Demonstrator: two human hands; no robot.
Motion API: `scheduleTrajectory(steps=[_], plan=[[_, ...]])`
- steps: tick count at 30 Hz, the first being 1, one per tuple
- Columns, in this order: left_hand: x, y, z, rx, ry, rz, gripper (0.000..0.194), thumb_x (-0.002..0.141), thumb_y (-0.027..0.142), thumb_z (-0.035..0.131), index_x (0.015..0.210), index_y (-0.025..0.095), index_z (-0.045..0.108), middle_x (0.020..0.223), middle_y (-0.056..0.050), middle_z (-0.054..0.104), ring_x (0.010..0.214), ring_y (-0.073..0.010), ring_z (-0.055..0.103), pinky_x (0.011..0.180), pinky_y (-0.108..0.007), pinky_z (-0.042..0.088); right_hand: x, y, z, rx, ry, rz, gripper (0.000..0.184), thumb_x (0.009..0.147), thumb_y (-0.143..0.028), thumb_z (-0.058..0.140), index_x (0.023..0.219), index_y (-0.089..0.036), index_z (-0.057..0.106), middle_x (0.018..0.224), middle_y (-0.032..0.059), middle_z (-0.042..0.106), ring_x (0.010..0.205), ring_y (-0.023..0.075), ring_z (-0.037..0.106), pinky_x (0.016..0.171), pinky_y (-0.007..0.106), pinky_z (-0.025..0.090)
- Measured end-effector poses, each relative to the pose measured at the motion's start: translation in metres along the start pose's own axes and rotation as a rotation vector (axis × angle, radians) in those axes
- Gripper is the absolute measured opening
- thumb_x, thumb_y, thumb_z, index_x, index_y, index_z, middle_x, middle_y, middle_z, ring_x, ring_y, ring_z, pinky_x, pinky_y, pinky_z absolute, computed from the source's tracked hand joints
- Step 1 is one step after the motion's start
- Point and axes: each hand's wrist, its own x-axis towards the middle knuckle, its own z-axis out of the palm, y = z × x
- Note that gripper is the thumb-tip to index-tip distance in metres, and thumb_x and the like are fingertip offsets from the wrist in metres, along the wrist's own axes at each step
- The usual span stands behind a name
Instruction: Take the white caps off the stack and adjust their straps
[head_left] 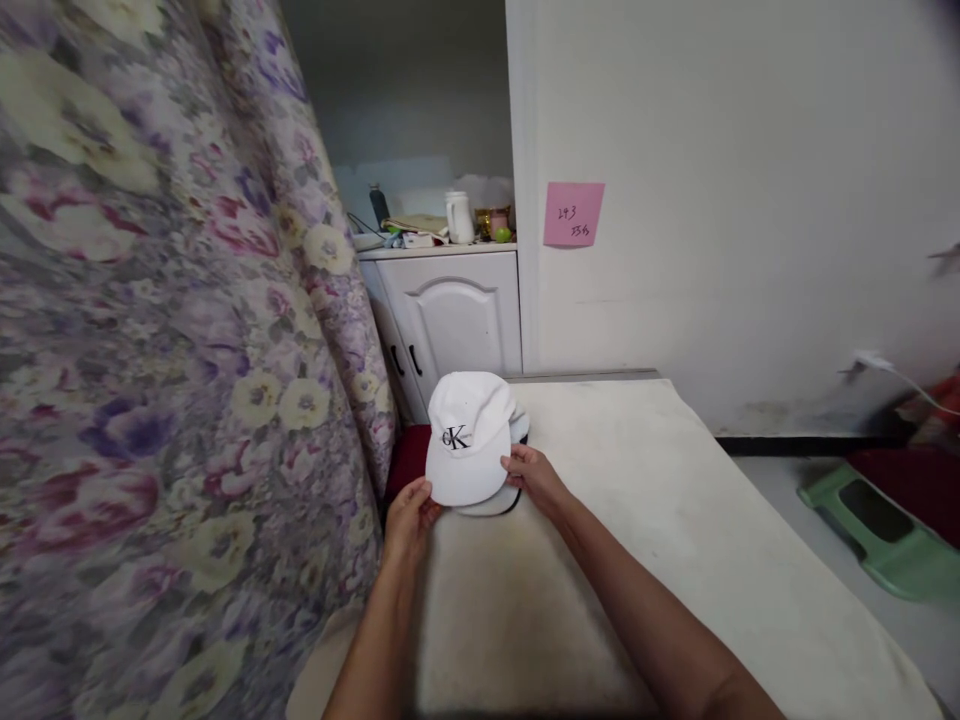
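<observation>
A white cap (471, 432) with a black "CK" logo lies on top of at least one other cap (495, 503), whose dark-edged brim shows beneath it, near the far left end of a cream-covered table (660, 530). My left hand (410, 515) pinches the left edge of the white cap's brim. My right hand (534, 477) grips the brim's right edge, fingers curled on it. Both forearms reach in from the bottom of the view.
A floral curtain (165, 350) hangs close along the table's left side. Behind stands a white cabinet (450, 310) with a white mug (459, 216) and clutter on top. A pink note (573, 213) sticks to the wall. A green stool (870, 525) sits on the floor at right.
</observation>
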Motion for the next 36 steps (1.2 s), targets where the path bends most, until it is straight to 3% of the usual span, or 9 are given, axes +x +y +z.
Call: scheduleTrajectory(steps=[5, 10, 13, 16, 21, 27, 31, 36], plan=[[-0.010, 0.017, 0.012, -0.097, -0.066, 0.032, 0.028, 0.063, 0.016, 0.082, 0.087, 0.012, 0.069, 0.077, -0.004, 0.076, 0.062, -0.0126, 0.068, 0.058, -0.020, 0.056, -0.020, -0.009, -0.008, -0.051, -0.067, -0.043, 0.040, 0.062, -0.044, 0.084, 0.089, -0.018, 0.071, 0.080, -0.0005, 0.070, 0.068, 0.0144, 0.058, 0.064, 0.025, 0.044], [-0.029, 0.031, 0.035, -0.158, -0.189, 0.038, 0.042, 0.060, 0.026, 0.086, 0.097, 0.012, 0.072, 0.089, -0.006, 0.078, 0.072, -0.0159, 0.071, 0.066, -0.022, 0.056, -0.072, -0.010, -0.038, -0.085, -0.124, -0.082, 0.032, 0.068, -0.039, 0.083, 0.089, -0.017, 0.074, 0.082, 0.0011, 0.072, 0.071, 0.0156, 0.060, 0.065, 0.026, 0.045], [-0.045, 0.028, 0.057, -0.180, -0.272, 0.006, 0.044, 0.058, 0.023, 0.088, 0.099, 0.013, 0.072, 0.090, -0.005, 0.078, 0.075, -0.0165, 0.071, 0.069, -0.022, 0.056, -0.105, -0.013, -0.058, -0.060, -0.153, -0.086, 0.033, 0.070, -0.041, 0.081, 0.091, -0.017, 0.073, 0.087, 0.0044, 0.074, 0.076, 0.0198, 0.066, 0.075, 0.032, 0.050], [-0.065, 0.016, 0.083, -0.168, -0.345, -0.071, 0.041, 0.060, 0.021, 0.088, 0.097, 0.014, 0.071, 0.087, -0.004, 0.077, 0.073, -0.0161, 0.071, 0.067, -0.021, 0.055, -0.130, -0.020, -0.076, 0.090, -0.203, -0.090, 0.045, 0.072, -0.043, 0.079, 0.108, -0.017, 0.070, 0.101, 0.0106, 0.076, 0.094, 0.0264, 0.069, 0.089, 0.042, 0.050], [-0.101, -0.013, 0.120, -0.108, -0.458, -0.217, 0.033, 0.067, 0.026, 0.085, 0.094, 0.015, 0.070, 0.087, -0.006, 0.077, 0.083, -0.0222, 0.073, 0.075, -0.028, 0.056, -0.151, -0.029, -0.106, 0.281, -0.040, -0.149, 0.049, 0.069, -0.052, 0.079, 0.106, -0.022, 0.070, 0.104, 0.0119, 0.076, 0.111, 0.0326, 0.066, 0.098, 0.048, 0.048], [-0.117, -0.032, 0.135, -0.117, -0.465, -0.279, 0.037, 0.068, 0.030, 0.085, 0.099, 0.017, 0.070, 0.099, -0.008, 0.077, 0.098, -0.0259, 0.071, 0.088, -0.033, 0.055, -0.160, -0.028, -0.132, 0.244, 0.186, -0.121, 0.049, 0.067, -0.061, 0.074, 0.103, -0.027, 0.070, 0.110, 0.0105, 0.075, 0.113, 0.0327, 0.064, 0.096, 0.049, 0.049], [-0.116, -0.034, 0.139, -0.118, -0.485, -0.273, 0.036, 0.069, 0.033, 0.084, 0.098, 0.016, 0.072, 0.099, -0.009, 0.078, 0.103, -0.0284, 0.070, 0.090, -0.036, 0.055, -0.164, -0.029, -0.137, 0.107, 0.240, -0.102, 0.053, 0.068, -0.067, 0.068, 0.100, -0.024, 0.070, 0.104, 0.0128, 0.076, 0.108, 0.0365, 0.066, 0.088, 0.051, 0.051], [-0.112, -0.028, 0.146, -0.154, -0.489, -0.226, 0.033, 0.072, 0.035, 0.081, 0.097, 0.015, 0.074, 0.104, -0.009, 0.077, 0.108, -0.0299, 0.068, 0.093, -0.037, 0.054, -0.169, -0.037, -0.138, 0.085, 0.216, -0.114, 0.053, 0.067, -0.068, 0.069, 0.095, -0.023, 0.071, 0.094, 0.0138, 0.077, 0.103, 0.0379, 0.067, 0.084, 0.051, 0.052]])
